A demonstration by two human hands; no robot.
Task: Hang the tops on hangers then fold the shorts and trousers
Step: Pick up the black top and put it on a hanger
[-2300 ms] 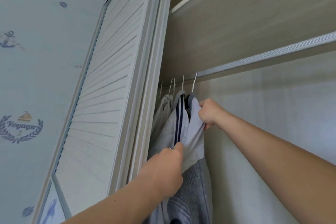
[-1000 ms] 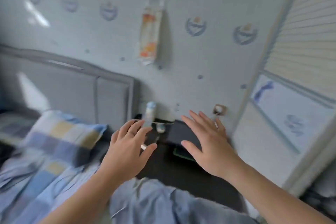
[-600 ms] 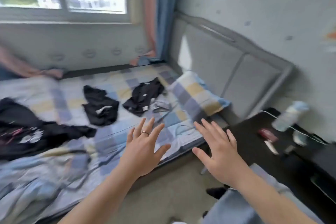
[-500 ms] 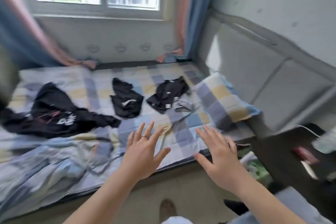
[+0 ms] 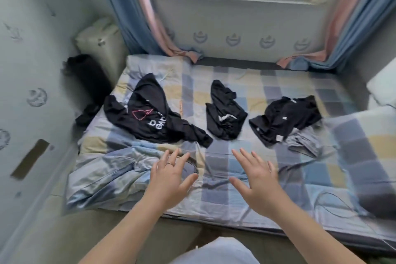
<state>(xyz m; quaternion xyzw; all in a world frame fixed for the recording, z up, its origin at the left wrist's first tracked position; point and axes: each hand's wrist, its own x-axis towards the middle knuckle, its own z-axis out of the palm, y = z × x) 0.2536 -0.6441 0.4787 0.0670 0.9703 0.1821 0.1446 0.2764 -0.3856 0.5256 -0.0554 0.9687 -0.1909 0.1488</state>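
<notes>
Three crumpled black garments lie on the checked bed [image 5: 246,203]. The largest, a black garment with white lettering and a pink outline [image 5: 154,113], is at the left. A smaller black garment with a white mark [image 5: 225,113] lies in the middle. A third black garment [image 5: 285,118] is at the right, partly over a grey garment [image 5: 306,142]. My left hand [image 5: 171,180] and my right hand [image 5: 257,180] hover above the bed's near edge, fingers spread, holding nothing, short of the clothes.
A bunched blue duvet [image 5: 107,173] lies at the bed's near left. A checked pillow [image 5: 364,152] is at the right. A window with blue and pink curtains [image 5: 141,10] stands behind the bed. A dark bag [image 5: 90,79] sits by the left wall.
Both hands let go of the tops hanging in the wardrobe. The view swung left from the wardrobe past the nightstand to face the bed. Both hands stay spread and hold nothing.
</notes>
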